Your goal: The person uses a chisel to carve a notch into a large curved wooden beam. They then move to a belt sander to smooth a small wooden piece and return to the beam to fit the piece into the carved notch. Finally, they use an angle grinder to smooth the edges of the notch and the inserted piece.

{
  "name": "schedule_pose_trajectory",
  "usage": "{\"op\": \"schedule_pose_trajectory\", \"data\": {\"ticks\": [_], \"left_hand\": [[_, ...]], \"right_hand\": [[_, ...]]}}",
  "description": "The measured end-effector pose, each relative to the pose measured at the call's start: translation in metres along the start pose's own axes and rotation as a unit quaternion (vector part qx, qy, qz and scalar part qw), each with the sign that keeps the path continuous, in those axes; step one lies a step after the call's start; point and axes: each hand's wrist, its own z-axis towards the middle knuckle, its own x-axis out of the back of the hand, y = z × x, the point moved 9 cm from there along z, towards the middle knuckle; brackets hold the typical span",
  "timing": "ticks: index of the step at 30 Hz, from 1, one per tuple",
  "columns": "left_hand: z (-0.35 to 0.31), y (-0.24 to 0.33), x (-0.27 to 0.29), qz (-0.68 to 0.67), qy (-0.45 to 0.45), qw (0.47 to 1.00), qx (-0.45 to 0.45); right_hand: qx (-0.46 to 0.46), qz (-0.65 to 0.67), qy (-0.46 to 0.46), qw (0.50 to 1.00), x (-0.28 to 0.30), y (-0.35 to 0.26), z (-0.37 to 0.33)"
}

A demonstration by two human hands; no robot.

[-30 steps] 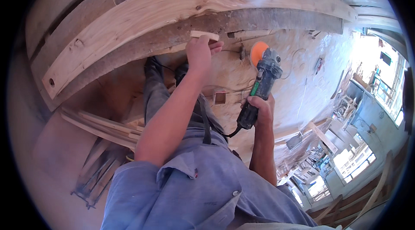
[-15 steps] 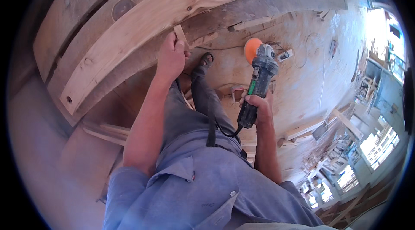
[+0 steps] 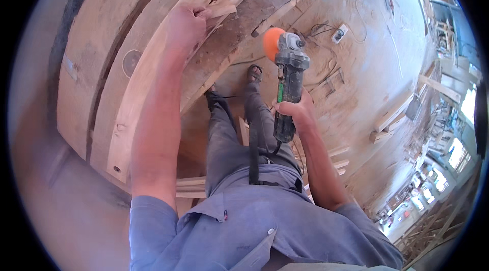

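My right hand (image 3: 300,112) is wrapped round the dark body of an angle grinder (image 3: 290,80), held upright in front of my legs. An orange disc (image 3: 272,43) is fitted at the grinder's head, and its cord hangs from the lower end. At the long curved wooden board (image 3: 153,57), my left hand (image 3: 187,25) is closed on a small pale wood strip (image 3: 223,11). The strip reaches out past my fingers along the board's edge, near a dark knot. My left forearm covers part of the board.
Wide planks of a bench (image 3: 109,32) lie under and beyond the board. On the dusty floor, a white socket box (image 3: 340,34) sits among loose cables to the right. Stacked timber (image 3: 392,118) lies further right, and wood pieces (image 3: 191,185) are low by my left arm.
My left hand has moved up and left with the wood strip, from beside the board onto its edge. The grinder has shifted slightly left and up in view. The whole view has turned.
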Motion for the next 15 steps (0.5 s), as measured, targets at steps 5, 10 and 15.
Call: {"op": "schedule_pose_trajectory", "data": {"ticks": [5, 10, 15], "left_hand": [[-0.001, 0.000, -0.001, 0.047, 0.081, 0.979, -0.181], [-0.023, 0.020, 0.000, 0.037, 0.108, 0.927, -0.356], [-0.030, 0.017, -0.004, 0.063, 0.127, 0.900, -0.411]], "right_hand": [[0.016, 0.036, -0.009, 0.999, -0.030, 0.003, 0.006], [0.039, 0.015, 0.000, 0.999, -0.045, 0.006, 0.010], [0.064, -0.006, 0.013, 0.998, -0.055, 0.011, 0.020]]}}
